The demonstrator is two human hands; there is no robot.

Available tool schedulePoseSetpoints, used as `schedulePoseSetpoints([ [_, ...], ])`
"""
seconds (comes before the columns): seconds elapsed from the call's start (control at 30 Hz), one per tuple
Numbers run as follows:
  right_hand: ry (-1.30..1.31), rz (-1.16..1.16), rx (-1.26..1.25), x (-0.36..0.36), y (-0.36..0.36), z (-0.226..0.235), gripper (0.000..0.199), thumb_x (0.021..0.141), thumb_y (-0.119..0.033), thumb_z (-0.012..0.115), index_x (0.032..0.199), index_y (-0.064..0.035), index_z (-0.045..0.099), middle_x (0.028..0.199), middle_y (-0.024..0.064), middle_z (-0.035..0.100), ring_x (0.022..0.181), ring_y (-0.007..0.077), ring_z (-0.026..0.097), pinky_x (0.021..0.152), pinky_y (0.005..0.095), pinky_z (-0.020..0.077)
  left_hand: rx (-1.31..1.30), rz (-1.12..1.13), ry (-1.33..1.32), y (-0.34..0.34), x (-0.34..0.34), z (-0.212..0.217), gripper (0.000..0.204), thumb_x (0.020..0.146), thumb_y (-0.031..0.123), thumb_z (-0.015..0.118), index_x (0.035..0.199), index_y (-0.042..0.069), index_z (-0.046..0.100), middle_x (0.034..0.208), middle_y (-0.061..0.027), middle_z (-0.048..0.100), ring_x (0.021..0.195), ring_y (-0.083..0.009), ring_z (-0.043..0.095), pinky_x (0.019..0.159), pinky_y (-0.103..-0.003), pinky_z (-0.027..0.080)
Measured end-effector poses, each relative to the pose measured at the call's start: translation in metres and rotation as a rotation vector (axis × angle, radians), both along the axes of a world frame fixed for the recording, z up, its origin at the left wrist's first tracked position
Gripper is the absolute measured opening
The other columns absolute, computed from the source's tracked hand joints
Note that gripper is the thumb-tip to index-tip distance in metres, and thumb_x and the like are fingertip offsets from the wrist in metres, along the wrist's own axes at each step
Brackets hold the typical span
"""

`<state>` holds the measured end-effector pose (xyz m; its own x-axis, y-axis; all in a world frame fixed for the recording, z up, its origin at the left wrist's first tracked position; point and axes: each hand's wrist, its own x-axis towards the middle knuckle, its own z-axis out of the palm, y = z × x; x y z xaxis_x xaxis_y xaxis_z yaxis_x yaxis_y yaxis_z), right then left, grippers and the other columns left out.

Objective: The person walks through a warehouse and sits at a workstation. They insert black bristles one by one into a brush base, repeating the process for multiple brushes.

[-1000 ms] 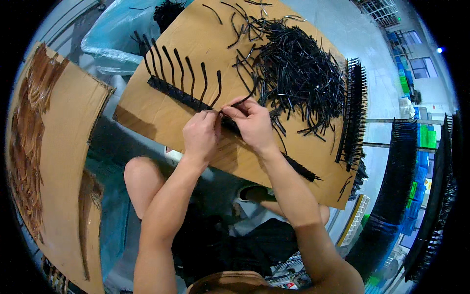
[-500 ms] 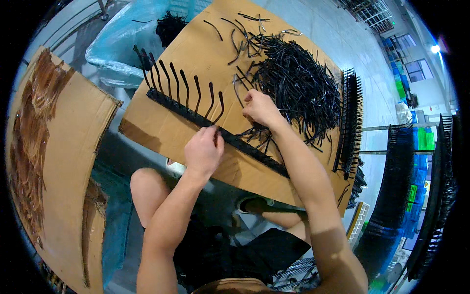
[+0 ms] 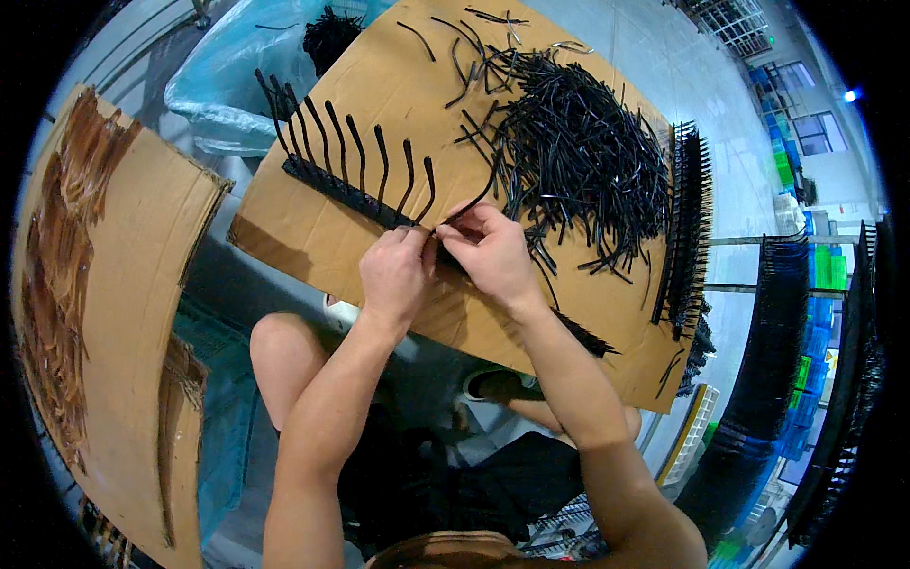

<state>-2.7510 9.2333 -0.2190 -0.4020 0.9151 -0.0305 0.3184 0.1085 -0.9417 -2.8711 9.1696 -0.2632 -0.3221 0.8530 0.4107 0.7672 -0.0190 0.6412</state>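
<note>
The right hand [image 3: 491, 254] has returned from the pile [image 3: 592, 142] beyond the black strip [image 3: 339, 192] to its middle, fingers pinched on a stick [image 3: 487, 190], bringing another there; the left hand [image 3: 392, 273] bunches at the strip, grip hidden.

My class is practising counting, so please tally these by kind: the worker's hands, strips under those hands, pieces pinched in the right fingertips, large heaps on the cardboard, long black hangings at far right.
Hands: left hand, right hand: 2
Black strip: 1
Curved black piece: 1
Large black heap: 1
Long black hangings: 2
Total: 7
</note>
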Motion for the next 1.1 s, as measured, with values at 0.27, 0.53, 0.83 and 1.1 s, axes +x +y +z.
schedulePoseSetpoints([
  [0.27, -0.070, 0.290, -0.103, 0.020, 0.030, -0.003, 0.031, 0.084, -0.017, 0.065, 0.112, -0.0046, 0.062, 0.100, 0.0158, 0.068, 0.093, 0.0267, 0.066, 0.080, 0.0338, 0.0522, -0.188, 0.028, -0.055, -0.010, -0.001, 0.010, 0.013, 0.082, 0.017, 0.066, 0.090, 0.007, 0.066, 0.080, -0.0094, 0.065, 0.074, -0.0283, 0.064, 0.064, -0.038, 0.051],
  [0.53, -0.775, 0.464, 0.127, 0.058, 0.046, 0.001, 0.021, 0.087, -0.021, 0.060, 0.101, -0.0058, 0.063, 0.093, 0.0195, 0.067, 0.091, 0.0388, 0.063, 0.079, 0.0452, 0.0507, -0.086, -0.022, -0.139, -0.005, 0.021, 0.002, 0.016, 0.084, 0.016, 0.068, 0.093, 0.003, 0.066, 0.088, -0.0128, 0.066, 0.074, -0.0310, 0.064, 0.066, -0.038, 0.052],
  [0.83, -0.862, 0.291, 0.262, 0.099, 0.066, -0.005, 0.022, 0.089, -0.024, 0.056, 0.091, -0.0033, 0.064, 0.087, 0.0197, 0.065, 0.088, 0.0374, 0.062, 0.080, 0.0450, 0.0500, -0.066, -0.129, -0.256, -0.018, 0.014, -0.007, 0.011, 0.082, 0.009, 0.069, 0.090, 0.003, 0.065, 0.083, -0.0134, 0.064, 0.073, -0.0326, 0.063, 0.064, -0.039, 0.051],
  [1.1, -0.414, -0.001, -0.209, 0.138, 0.067, 0.017, 0.020, 0.078, -0.011, 0.068, 0.092, -0.0005, 0.058, 0.082, 0.0065, 0.063, 0.074, 0.0167, 0.060, 0.067, 0.0306, 0.0483, -0.112, -0.136, -0.251, -0.010, 0.007, 0.007, 0.013, 0.085, 0.011, 0.066, 0.094, 0.001, 0.065, 0.087, -0.0149, 0.065, 0.072, -0.0306, 0.064, 0.063, -0.036, 0.051],
])
